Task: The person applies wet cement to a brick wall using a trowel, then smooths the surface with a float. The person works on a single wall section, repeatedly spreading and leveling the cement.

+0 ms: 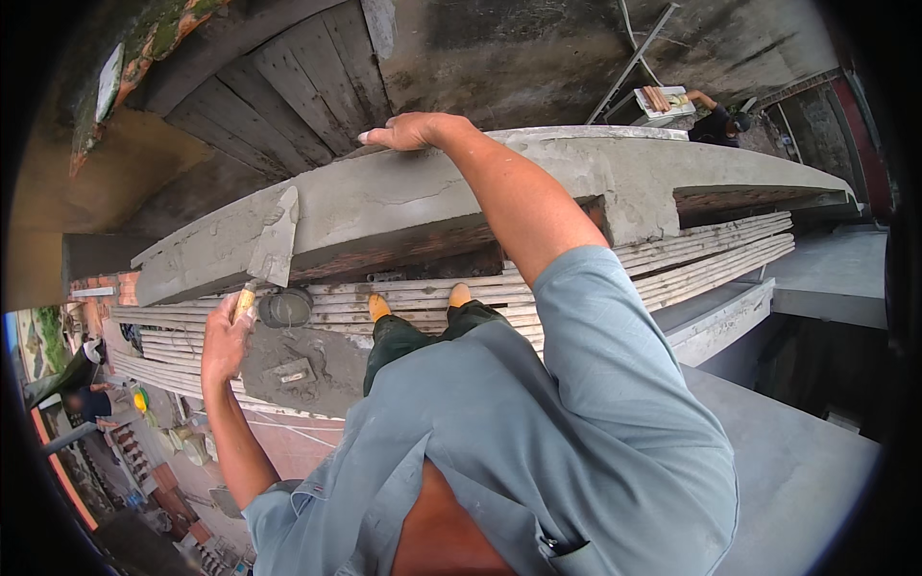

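Note:
My left hand (226, 336) is wrapped round the handle of a trowel (279, 236), whose mortar-smeared blade lies against the grey cement face of a long ledge (403, 206). My right hand (413, 132) rests on the far top edge of that ledge, fingers stretched out, holding nothing. Beside the trowel handle stands a small grey bucket (286, 307). A heap of wet mortar (307, 350) is spread near my feet, and a flat float (287, 372) lies on it.
Scaffold poles (576, 298) laid side by side bear my yellow boots (380, 306). Dark planks (288, 91) stand beyond the ledge. A person (720, 123) at the far right has a hand by a white box of bricks (665, 104). Another person (91, 403) is far below at left.

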Demonstrator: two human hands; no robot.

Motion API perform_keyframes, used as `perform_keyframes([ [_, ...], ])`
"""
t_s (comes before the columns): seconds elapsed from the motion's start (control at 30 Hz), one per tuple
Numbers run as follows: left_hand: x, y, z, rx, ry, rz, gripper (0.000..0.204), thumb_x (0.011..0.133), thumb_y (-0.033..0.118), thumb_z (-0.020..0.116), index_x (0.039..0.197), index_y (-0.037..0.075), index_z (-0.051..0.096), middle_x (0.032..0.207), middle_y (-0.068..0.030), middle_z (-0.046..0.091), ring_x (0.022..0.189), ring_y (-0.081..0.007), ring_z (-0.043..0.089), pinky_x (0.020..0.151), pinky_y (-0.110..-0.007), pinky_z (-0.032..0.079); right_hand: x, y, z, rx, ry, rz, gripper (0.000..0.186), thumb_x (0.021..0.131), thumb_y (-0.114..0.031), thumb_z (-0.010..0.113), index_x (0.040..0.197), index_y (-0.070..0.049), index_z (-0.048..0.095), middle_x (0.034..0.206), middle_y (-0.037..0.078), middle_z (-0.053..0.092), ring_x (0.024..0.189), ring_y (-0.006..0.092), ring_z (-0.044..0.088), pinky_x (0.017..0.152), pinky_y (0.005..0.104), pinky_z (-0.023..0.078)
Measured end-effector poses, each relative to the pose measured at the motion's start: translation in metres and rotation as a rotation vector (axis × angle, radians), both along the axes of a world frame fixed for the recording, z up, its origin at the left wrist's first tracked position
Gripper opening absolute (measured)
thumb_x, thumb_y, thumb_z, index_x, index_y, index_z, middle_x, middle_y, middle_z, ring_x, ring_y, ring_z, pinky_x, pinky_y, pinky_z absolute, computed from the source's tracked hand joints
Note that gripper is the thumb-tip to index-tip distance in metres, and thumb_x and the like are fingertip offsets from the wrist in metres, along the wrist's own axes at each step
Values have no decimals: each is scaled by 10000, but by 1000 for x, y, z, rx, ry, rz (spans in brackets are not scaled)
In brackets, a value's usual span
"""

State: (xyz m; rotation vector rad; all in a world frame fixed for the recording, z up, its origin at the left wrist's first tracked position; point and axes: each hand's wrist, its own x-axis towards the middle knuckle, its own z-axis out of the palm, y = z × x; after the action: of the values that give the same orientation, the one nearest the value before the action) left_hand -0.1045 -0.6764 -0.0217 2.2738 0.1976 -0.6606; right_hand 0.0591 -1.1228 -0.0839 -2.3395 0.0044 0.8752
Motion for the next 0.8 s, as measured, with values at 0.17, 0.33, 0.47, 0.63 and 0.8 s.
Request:
perform_keyframes([
  [0.17, 13, -44, 34, -104, -183, -74, 374, 1008, 166, 585, 1347, 20, 646, 811, 5, 581, 622, -63, 498, 551, -249, 430, -2, 1, -5, -7, 11, -9, 1056, 957, -800, 485, 1638, 1, 377, 1717, 229, 319, 1606, 395, 270, 1292, 538, 251],
  [0.33, 43, -132, 106, -109, -484, -297, 377, 994, 176, 592, 1314, -16, 638, 866, -29, 600, 720, -112, 528, 664, -278, 470, -10, -2, -12, -14, -60, 1, 993, 963, -749, 542, 1598, 8, 448, 1647, 242, 439, 1538, 393, 407, 1245, 499, 349],
  [0.47, 54, -232, 141, -153, -910, -561, 310, 947, 84, 645, 1237, -20, 614, 969, -112, 626, 854, -192, 588, 819, -336, 508, -15, -2, -8, -5, -72, -27, 915, 957, -728, 577, 1532, -16, 551, 1580, 217, 537, 1471, 377, 502, 1205, 496, 397],
  [0.63, 59, -359, 113, -223, -985, -802, 332, 927, 110, 704, 1225, 12, 597, 958, -204, 677, 835, -367, 679, 828, -402, 542, -22, 2, -10, -55, -128, -71, 859, 955, -711, 605, 1535, -77, 571, 1583, 174, 549, 1483, 354, 494, 1216, 489, 364],
  [0.8, 53, -443, 80, 338, -890, -1166, 198, 896, 86, 666, 1018, 34, 518, 953, -229, 673, 941, -461, 681, 794, -583, 504, -22, 2, -28, -62, -195, -51, 887, 963, -715, 592, 1563, -66, 523, 1584, 171, 547, 1487, 349, 489, 1214, 513, 358],
])
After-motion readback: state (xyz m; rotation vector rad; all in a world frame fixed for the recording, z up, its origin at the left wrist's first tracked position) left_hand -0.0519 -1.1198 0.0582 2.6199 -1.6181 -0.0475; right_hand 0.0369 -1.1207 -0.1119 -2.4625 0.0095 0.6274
